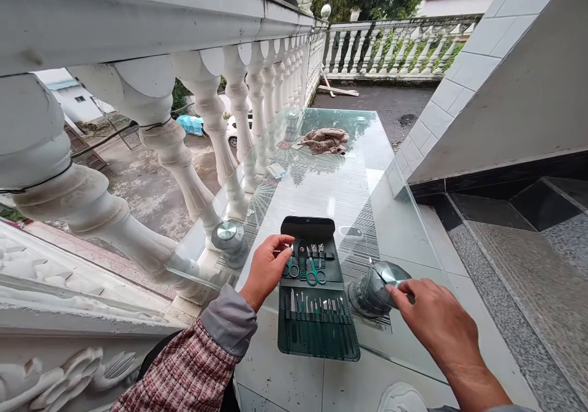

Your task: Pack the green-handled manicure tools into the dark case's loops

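A dark green manicure case [316,289] lies unfolded on the glass table. Its upper panel bears green-handled scissors [316,271], a smaller pair of scissors [290,267] and nail clippers [318,251]. Slim metal tools [316,311] stand in a row of loops on the lower panel. My left hand [269,268] is over the upper left edge of the case, thumb and forefinger a little apart beside the smaller scissors. To the right of the case, my right hand [436,314] pinches a slim metal tool with a pointed tip [375,268], angled up and left; its exact kind is unclear.
The glass table [321,185] has round metal-capped legs [228,234] beneath it. A crumpled brown cloth [325,141] and a small card [276,171] rest farther back. A white balustrade [206,112] runs along the left; stone steps [528,234] are on the right.
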Tool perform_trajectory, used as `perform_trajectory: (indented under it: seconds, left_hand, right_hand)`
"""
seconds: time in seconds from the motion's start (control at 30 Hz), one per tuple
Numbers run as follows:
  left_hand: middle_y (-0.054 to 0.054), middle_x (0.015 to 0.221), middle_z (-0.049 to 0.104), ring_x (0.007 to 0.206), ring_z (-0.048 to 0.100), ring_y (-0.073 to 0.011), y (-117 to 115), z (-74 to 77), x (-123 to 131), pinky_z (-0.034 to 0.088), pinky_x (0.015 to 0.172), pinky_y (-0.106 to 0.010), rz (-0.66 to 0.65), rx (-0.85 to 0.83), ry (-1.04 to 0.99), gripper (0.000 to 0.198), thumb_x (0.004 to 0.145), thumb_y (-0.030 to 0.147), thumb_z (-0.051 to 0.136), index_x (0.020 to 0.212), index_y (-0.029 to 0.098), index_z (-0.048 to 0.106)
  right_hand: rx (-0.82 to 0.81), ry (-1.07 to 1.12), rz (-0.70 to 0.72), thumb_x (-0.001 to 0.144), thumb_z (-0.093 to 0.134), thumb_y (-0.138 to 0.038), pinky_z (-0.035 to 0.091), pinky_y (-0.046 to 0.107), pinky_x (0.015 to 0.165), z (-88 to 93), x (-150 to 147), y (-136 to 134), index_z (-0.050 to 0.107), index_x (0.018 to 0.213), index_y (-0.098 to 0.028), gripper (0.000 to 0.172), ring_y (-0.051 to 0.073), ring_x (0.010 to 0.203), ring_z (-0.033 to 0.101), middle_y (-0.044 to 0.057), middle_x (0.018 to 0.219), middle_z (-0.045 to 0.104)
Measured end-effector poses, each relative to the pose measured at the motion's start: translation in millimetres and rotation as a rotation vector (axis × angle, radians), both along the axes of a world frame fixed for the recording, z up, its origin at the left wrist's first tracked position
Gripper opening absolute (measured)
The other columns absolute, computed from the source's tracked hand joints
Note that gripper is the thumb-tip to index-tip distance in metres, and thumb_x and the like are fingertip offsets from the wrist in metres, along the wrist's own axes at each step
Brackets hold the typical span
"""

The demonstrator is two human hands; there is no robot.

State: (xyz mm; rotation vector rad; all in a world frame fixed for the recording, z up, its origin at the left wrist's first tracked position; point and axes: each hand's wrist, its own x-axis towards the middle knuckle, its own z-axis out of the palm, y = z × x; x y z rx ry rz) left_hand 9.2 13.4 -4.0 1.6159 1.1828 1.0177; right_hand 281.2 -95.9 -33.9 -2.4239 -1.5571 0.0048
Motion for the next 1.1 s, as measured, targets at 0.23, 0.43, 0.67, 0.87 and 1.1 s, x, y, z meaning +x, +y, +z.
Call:
perform_trajectory:
  seconds: [0.23, 0.43, 0.67, 0.87, 1.1]
  left_hand:
    - [-0.004, 0.094, 0.066, 0.083, 0.061, -0.0157, 1, -3.9, 3, 0.049, 0.076, -0.027, -0.005, 0.009, 0.009, 0.02, 0.079, 0.023, 0.054, 0.096, 0.018, 0.064]
    - [-0.004, 0.093, 0.066, 0.083, 0.061, -0.0157, 2, -3.9, 4, 0.049, 0.075, -0.026, -0.001, 0.0, 0.008, 0.02, 0.079, 0.024, 0.054, 0.096, 0.018, 0.064]
    - [-0.003, 0.094, 0.066, 0.078, 0.061, -0.0144, 4, -3.8, 5, 0.051, 0.071, -0.026, 0.006, -0.031, -0.006, 0.019, 0.08, 0.022, 0.055, 0.095, 0.019, 0.065]
    - [-0.003, 0.092, 0.065, 0.081, 0.061, -0.0148, 5, -4.3, 6, 0.05, 0.073, -0.026, 0.003, -0.035, -0.024, 0.019, 0.08, 0.019, 0.054, 0.096, 0.018, 0.064]
    - [-0.004, 0.093, 0.064, 0.083, 0.061, -0.0151, 3, -2.3, 5, 0.05, 0.075, -0.026, 0.002, -0.019, -0.017, 0.019, 0.08, 0.018, 0.054, 0.096, 0.018, 0.064]
  right_hand:
    - [0.387, 0.229, 0.255, 0.085, 0.045, -0.04, 0.041, 0.03, 0.07, 9.4, -32, 30, 0.063, 0.074, -0.021, 0.028, 0.019, 0.077, 0.057, 0.005, 0.079, 0.065]
    - [0.145, 0.382, 0.262, 0.083, 0.047, -0.037, 0.039, 0.028, 0.067, 15.9, -64, 73, 0.065, 0.072, -0.021, 0.026, 0.018, 0.075, 0.059, 0.004, 0.08, 0.067]
    - [-0.185, 0.157, 0.197, 0.084, 0.047, -0.043, 0.034, 0.028, 0.061, 32.7, -87, 107, 0.068, 0.076, -0.021, 0.032, 0.019, 0.078, 0.06, 0.007, 0.086, 0.068]
    - [-0.214, 0.138, 0.163, 0.081, 0.045, -0.04, 0.036, 0.031, 0.061, 34.2, -95, 118, 0.07, 0.075, -0.02, 0.032, 0.024, 0.076, 0.062, 0.012, 0.079, 0.068]
    - [-0.092, 0.245, 0.087, 0.081, 0.043, -0.044, 0.036, 0.028, 0.061, 33.2, -90, 123, 0.068, 0.072, -0.021, 0.035, 0.019, 0.073, 0.06, 0.006, 0.078, 0.069]
